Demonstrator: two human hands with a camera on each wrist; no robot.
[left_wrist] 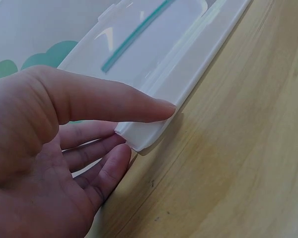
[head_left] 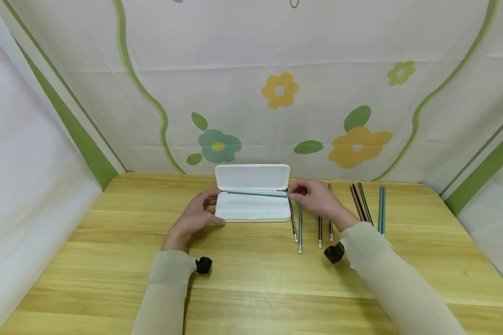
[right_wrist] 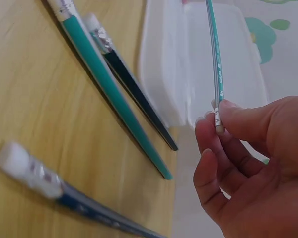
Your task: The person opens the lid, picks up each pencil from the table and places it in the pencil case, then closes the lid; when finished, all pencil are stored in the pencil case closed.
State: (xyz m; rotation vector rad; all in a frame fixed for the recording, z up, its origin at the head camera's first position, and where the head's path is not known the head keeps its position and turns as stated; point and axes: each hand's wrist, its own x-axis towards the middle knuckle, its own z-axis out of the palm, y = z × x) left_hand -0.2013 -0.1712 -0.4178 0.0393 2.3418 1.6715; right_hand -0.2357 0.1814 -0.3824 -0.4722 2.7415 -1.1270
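A white pencil case (head_left: 253,207) stands with its lid (head_left: 252,177) raised at the back. My left hand (head_left: 198,213) grips the case's left end. In the left wrist view its thumb (left_wrist: 139,104) lies over the front corner while the other fingers touch the end wall. My right hand (head_left: 316,197) pinches a green pencil (head_left: 257,194) by its eraser end, between thumb and fingertips. That pencil stretches leftward over the back part of the case, nearly level. In the right wrist view, the pencil (right_wrist: 216,54) shows its silver ferrule at the fingertips.
Right of the case lie a dark pencil (head_left: 293,221), a green pencil (head_left: 300,228) and more dark pencils (head_left: 320,231). Farther right are several dark pencils (head_left: 362,202) and two green ones (head_left: 382,209). A flowered curtain (head_left: 243,93) hangs behind the wooden table (head_left: 255,288).
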